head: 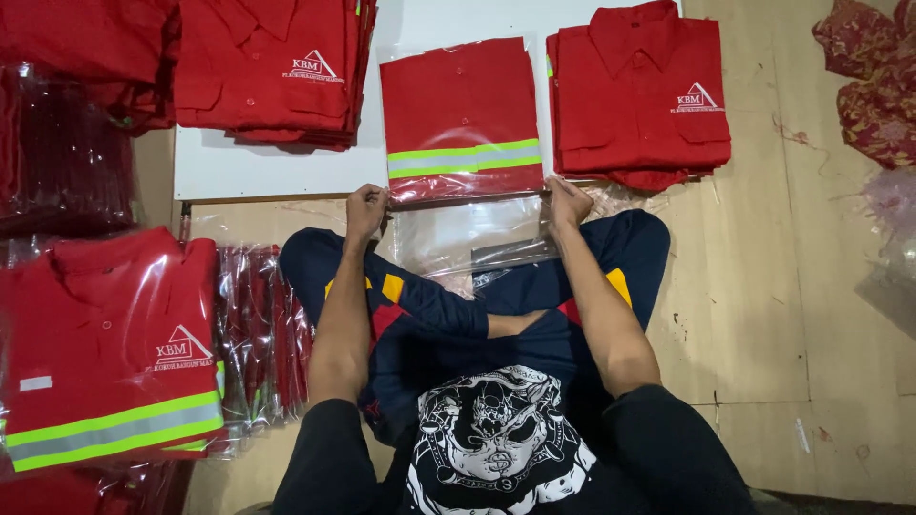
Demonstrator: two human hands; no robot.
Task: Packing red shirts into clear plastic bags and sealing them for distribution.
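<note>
A folded red shirt with a yellow-and-grey reflective stripe (461,114) lies inside a clear plastic bag (468,234) on a white board (277,167) in front of me. My left hand (365,212) pinches the bag's open end at its near left corner. My right hand (569,202) pinches the near right corner. The empty tail of the bag stretches between my hands over my crossed legs in dark blue trousers.
Stacks of unbagged folded red shirts (272,67) lie at the back left and another red shirt stack (637,95) at the back right. Bagged red shirts (110,353) pile up on my left, with upright bagged packs (262,329) beside them. Patterned cloth (873,76) lies far right on the wooden floor.
</note>
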